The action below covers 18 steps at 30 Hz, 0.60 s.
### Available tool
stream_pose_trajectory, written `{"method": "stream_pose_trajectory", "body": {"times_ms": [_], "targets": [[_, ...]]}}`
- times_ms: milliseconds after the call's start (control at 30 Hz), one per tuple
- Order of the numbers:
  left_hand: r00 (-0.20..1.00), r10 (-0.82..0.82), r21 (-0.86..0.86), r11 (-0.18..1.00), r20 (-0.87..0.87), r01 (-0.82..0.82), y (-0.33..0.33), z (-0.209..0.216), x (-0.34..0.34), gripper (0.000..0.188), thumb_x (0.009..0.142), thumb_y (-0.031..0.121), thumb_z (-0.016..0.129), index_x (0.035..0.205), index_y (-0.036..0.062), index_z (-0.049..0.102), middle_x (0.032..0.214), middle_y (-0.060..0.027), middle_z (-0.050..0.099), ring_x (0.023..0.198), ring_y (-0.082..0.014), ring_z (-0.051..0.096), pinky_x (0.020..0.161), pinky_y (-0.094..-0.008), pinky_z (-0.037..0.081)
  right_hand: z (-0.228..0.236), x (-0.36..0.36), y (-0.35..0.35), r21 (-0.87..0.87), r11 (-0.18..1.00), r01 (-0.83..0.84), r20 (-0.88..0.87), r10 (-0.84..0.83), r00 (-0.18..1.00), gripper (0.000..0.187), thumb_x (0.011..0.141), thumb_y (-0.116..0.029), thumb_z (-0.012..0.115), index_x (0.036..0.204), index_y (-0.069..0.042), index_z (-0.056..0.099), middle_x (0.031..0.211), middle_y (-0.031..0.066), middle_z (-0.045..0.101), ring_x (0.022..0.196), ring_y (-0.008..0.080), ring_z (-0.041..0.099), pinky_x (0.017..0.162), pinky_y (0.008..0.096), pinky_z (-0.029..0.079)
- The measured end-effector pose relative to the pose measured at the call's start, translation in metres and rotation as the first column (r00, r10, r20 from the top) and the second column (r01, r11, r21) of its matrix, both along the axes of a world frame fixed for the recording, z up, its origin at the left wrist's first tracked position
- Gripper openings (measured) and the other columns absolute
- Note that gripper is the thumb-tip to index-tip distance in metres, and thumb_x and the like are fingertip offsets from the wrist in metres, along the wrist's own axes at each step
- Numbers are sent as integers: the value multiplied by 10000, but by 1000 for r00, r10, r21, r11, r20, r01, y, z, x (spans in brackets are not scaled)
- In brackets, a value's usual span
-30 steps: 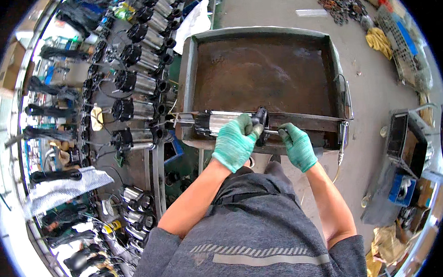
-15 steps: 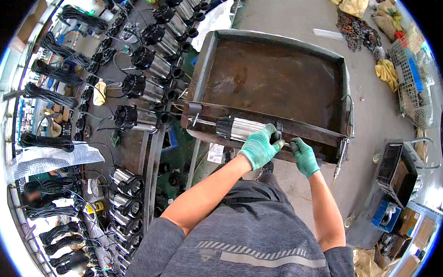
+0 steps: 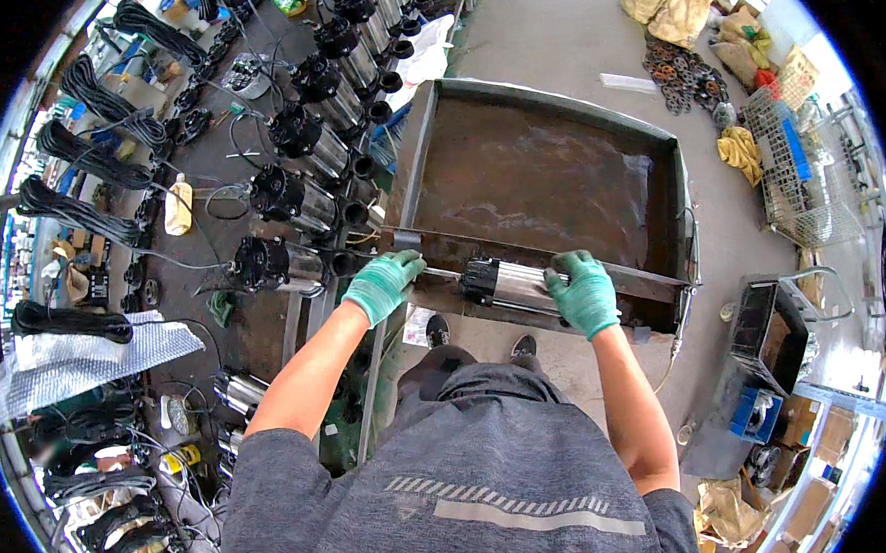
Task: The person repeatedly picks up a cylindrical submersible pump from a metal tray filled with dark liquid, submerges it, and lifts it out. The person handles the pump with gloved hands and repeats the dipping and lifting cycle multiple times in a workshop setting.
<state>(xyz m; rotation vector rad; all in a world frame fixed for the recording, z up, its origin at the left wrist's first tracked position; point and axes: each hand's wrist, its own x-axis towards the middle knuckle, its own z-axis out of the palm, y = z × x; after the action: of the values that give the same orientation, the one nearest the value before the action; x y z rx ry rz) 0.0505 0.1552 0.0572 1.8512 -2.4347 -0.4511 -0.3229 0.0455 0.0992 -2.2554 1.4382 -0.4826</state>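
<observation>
- One silver-and-black pump (image 3: 512,284) lies on its side along the near strip of the brown tank (image 3: 412,168), between the two hands.
- Its black end points toward the left hand, and its other end is under the right hand.
- Right hand (image 3: 586,295), in a green glove: half curled over the pump's right end, touching it from above, fingers bent; how firmly it grips I cannot tell.
- Left hand (image 3: 381,286), also gloved: apart from the pump's body, fingers mostly closed at the outer end of a thin metal rod (image 3: 443,272) that runs to the black end.
- Just beyond the pump, a metal bar (image 3: 628,272) crosses the tank; behind it spreads the wide brown basin.
- Further left, more pumps (image 3: 308,148) stand in a row beside a pale bottle (image 3: 178,206) and black cable coils (image 3: 87,210).
- Well to the right, on the floor: a yellow cloth (image 3: 739,154) and a wire basket (image 3: 794,183).
</observation>
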Motion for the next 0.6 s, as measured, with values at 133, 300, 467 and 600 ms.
{"method": "stream_pose_trajectory", "body": {"times_ms": [133,300,467,600], "targets": [[994,-109,-156,982,-14,105,-1,-22,9,439,829,182,721,1256,86,676,1439,-137,588,1169,-338,629,978,-431,532,-12,1,4,-42,998,50,-115,-55,992,213,805,-197,710,989,-90,724,1057,160,682,1001,384,648,882,488,530],[945,-242,-315,935,-219,166,-15,-41,26,289,883,185,709,1144,62,710,1270,-138,686,1035,-347,687,872,-421,575,-8,5,2,-86,991,99,-126,-109,986,160,803,-195,673,922,-101,725,1002,134,690,972,365,654,869,476,535],[791,253,314,946,-557,-82,-33,-36,20,278,1033,256,612,1126,8,696,1066,-141,744,954,-253,701,867,-398,533,-7,7,2,-59,989,137,-155,-145,977,155,850,-231,653,916,-111,726,1000,121,700,988,350,661,880,469,538],[374,633,621,765,-677,-171,-29,-105,18,363,1051,365,596,1010,19,698,794,-65,682,653,-156,597,603,-343,511,-2,14,-2,-61,992,112,-178,-121,977,181,878,-245,637,935,-105,738,1009,125,706,985,349,667,894,471,542]]}}
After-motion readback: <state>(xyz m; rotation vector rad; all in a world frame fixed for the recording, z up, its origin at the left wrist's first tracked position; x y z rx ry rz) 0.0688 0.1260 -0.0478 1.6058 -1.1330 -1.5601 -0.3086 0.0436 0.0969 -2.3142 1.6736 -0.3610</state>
